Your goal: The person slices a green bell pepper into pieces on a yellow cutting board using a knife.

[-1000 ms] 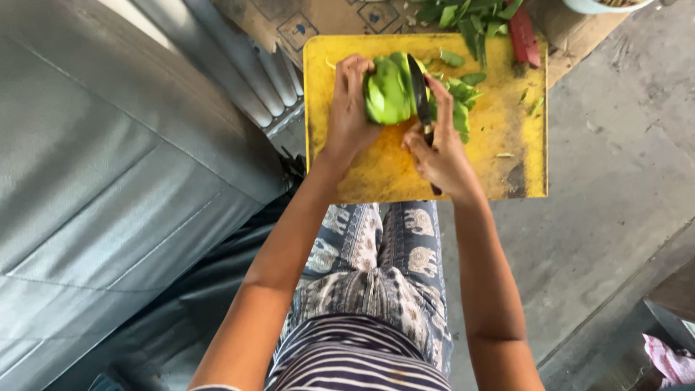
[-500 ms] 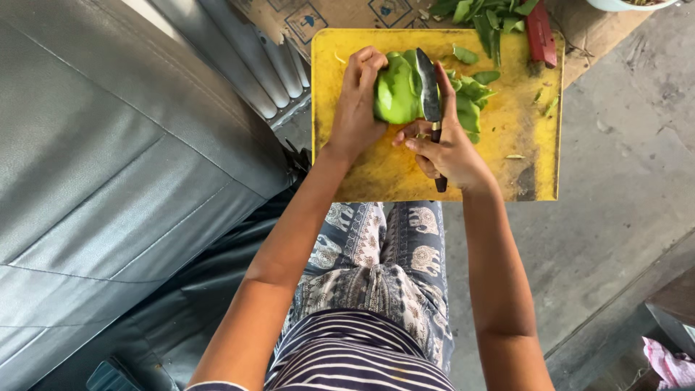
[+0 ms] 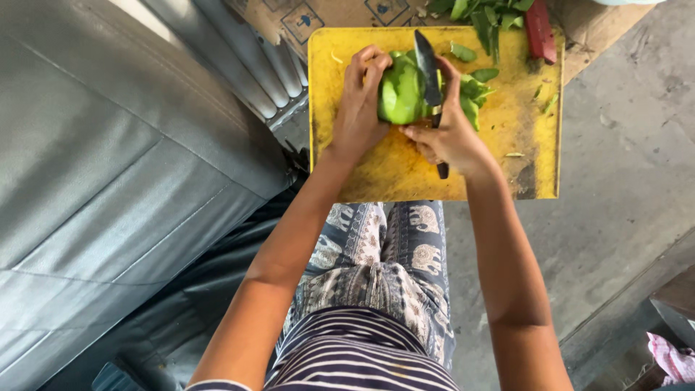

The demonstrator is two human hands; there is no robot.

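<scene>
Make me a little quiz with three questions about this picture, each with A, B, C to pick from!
1. Where is the green fruit?
A. over the yellow cutting board
B. on the cardboard
C. on the person's lap

2. What colour is the knife blade?
A. white
B. black
C. orange

3. What is the right hand doing?
A. resting open
B. gripping the knife
C. holding a cloth

Answers:
1 A, the left hand holds the fruit above the yellow board.
2 B, the blade against the fruit looks black.
3 B, its fingers are wrapped around the knife handle.
</scene>
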